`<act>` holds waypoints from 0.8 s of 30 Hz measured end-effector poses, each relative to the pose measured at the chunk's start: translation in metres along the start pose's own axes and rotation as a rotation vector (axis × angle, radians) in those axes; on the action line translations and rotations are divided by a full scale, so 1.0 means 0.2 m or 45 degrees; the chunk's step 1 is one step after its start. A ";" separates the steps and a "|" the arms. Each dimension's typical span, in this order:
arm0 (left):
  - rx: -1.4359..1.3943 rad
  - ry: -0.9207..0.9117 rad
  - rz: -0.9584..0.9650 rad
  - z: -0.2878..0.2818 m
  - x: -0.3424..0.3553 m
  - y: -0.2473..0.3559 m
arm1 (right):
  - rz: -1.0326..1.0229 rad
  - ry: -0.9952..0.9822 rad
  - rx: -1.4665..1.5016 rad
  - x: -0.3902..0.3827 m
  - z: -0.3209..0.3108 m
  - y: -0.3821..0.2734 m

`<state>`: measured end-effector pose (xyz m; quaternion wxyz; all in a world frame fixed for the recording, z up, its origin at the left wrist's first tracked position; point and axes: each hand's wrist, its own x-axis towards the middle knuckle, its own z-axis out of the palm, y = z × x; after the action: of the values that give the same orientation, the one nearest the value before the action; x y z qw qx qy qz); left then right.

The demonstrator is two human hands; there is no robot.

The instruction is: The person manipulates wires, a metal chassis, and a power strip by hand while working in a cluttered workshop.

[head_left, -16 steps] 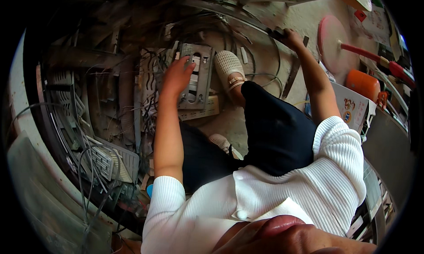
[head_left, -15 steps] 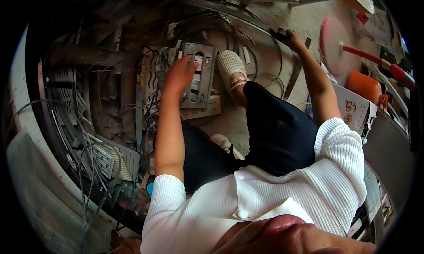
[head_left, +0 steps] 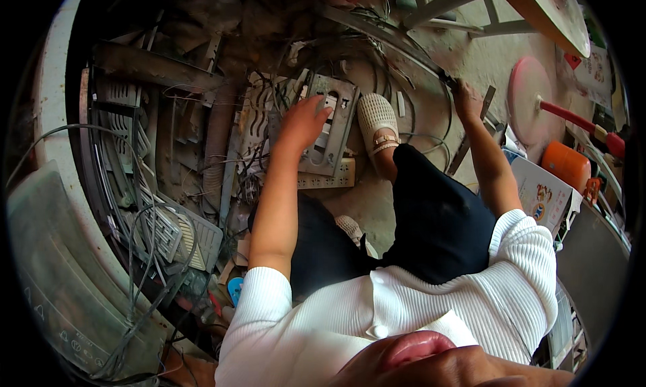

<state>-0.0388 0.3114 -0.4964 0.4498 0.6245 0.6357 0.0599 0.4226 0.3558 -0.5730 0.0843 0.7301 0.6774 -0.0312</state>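
My left hand (head_left: 304, 123) reaches over a grey metal plate with oblong slots (head_left: 342, 128), its fingers stretched out along the plate's left side. Whether the fingertips press on it I cannot tell. Under the plate lies a pale power strip with sockets (head_left: 346, 173). Out to the right, my right hand (head_left: 468, 99) is closed round the dark end of a long metal bar (head_left: 387, 37), which slants away to the far left. The bar's far end is lost among cables and shadow.
Scrap metal and vented panels (head_left: 185, 235) are heaped at left, with loose cables (head_left: 138, 252) over them. At right stand a round pinkish disc with a red rod (head_left: 531, 91), an orange cylinder (head_left: 565, 165) and a white carton (head_left: 542, 192). A pale stool-like frame (head_left: 464, 3) stands at the far right.
The whole view has shifted, so the scene sits farther right and lower. My left hand stays at the slotted plate, and my right hand still grips the bar's end.
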 end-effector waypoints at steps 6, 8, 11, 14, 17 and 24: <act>-0.034 -0.030 -0.044 0.00 -0.02 0.03 | -0.021 -0.025 0.149 0.02 -0.03 0.02; -0.077 -0.053 -0.065 -0.01 -0.01 0.04 | -0.187 -0.053 0.088 0.07 -0.04 0.09; -0.094 -0.061 -0.070 -0.02 -0.01 0.04 | -0.280 -0.032 0.071 0.09 -0.03 0.14; -0.090 -0.057 -0.061 -0.02 0.00 0.03 | -0.176 0.029 0.078 0.09 -0.05 0.14; -0.094 -0.024 -0.057 -0.03 -0.01 0.05 | 0.015 0.081 0.176 0.07 -0.17 -0.04; -0.671 0.114 0.093 -0.02 0.04 0.20 | 0.160 -0.731 2.051 0.08 -0.48 -0.65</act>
<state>-0.0102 0.3288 -0.4725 0.5658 0.5050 0.5945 0.2673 0.2888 0.3970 -0.4916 -0.2902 0.5673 0.3595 -0.6817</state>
